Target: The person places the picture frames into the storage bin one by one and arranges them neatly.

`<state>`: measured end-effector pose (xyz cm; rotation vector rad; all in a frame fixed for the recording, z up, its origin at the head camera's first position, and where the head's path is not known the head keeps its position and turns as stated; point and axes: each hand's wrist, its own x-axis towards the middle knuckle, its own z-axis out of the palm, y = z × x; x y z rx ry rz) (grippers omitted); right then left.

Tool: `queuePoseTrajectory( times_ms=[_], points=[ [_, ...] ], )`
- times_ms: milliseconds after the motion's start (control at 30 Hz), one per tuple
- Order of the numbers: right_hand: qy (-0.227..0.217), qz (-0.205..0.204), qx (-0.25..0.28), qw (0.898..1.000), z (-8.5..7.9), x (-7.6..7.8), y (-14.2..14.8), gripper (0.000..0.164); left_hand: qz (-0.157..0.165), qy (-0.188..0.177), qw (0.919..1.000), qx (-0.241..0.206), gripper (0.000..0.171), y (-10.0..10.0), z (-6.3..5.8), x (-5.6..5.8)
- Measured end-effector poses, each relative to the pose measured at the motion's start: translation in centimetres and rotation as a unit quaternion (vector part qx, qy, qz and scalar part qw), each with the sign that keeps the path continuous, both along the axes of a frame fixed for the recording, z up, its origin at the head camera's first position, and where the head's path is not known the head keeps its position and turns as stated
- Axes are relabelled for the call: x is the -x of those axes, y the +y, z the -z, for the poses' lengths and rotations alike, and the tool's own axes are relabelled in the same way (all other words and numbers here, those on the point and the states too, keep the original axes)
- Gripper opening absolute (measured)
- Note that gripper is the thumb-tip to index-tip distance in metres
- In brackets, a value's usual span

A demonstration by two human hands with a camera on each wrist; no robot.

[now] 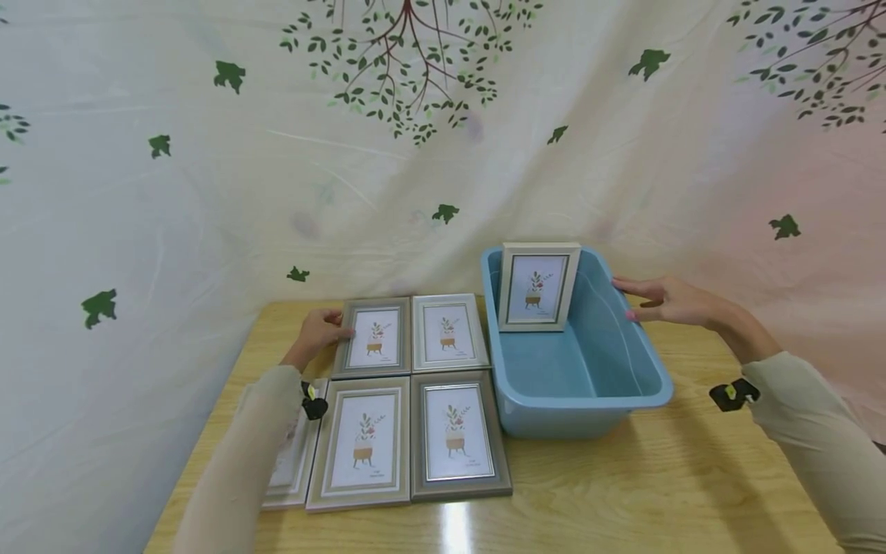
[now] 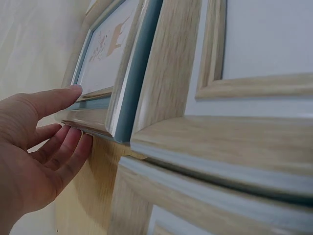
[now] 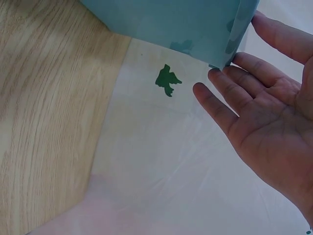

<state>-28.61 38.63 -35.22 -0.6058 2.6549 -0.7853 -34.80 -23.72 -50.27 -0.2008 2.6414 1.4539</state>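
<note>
My left hand [image 1: 320,336] pinches the left edge of the grey-brown picture frame [image 1: 338,362] in the back row. In the left wrist view the thumb lies over the frame's border [image 2: 88,117] and the other fingers curl at its underside. A light-coloured frame [image 1: 450,366] sits directly to its right. Over at the blue plastic basin [image 1: 581,408], my right hand [image 1: 667,302] holds the right rim, the thumb on one side and fingertips against the outer wall [image 3: 176,29]. Inside the basin a cream picture frame [image 1: 540,325] stands upright, leaning on the far wall.
A beige frame [image 1: 360,498] and a dark brown frame [image 1: 460,490] lie in the front row. At far left a whitish frame [image 1: 298,492] is partly covered by my left sleeve. The wooden table [image 1: 588,500] meets a leaf-printed curtain [image 1: 388,231] behind.
</note>
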Motion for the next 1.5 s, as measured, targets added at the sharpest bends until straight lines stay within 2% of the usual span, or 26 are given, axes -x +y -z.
queuePoseTrajectory(
  times_ms=[233, 467, 800, 900, 1100, 1300, 1500],
  points=[
    [0.002, -0.005, 0.011, 1.000, 0.1, -0.1, 0.0, 0.074, -0.004, 0.005, 0.9999, 0.016, 0.060, 0.0, 0.4, -0.3],
    [0.002, -0.006, 0.021, 1.000, 0.3, -0.1, -0.1, 0.073, -0.016, -0.009, 0.9994, 0.028, 0.062, -0.2, 0.8, 0.1],
    [0.000, -0.006, 0.025, 1.000, 0.2, -0.1, 0.0, 0.074, -0.042, -0.020, 0.9988, -0.013, 0.066, 0.4, -0.1, 0.0],
    [-0.002, -0.007, 0.027, 1.000, 0.3, 0.0, 0.1, 0.074, -0.031, -0.022, 0.9987, -0.035, 0.068, 0.2, -0.2, 0.0],
    [-0.003, -0.006, 0.027, 1.000, 0.4, 0.0, 0.3, 0.074, 0.016, -0.023, 0.9977, -0.062, 0.065, -0.6, -0.4, 0.1],
    [-0.001, -0.003, 0.023, 1.000, 0.3, 0.0, 0.3, 0.074, 0.046, -0.054, 0.9958, -0.057, 0.066, -1.4, -0.6, 0.4],
    [-0.005, -0.001, 0.022, 1.000, 0.2, 0.1, 0.2, 0.074, 0.065, -0.073, 0.9917, -0.084, 0.069, -1.8, -1.0, 0.5]
  ],
)
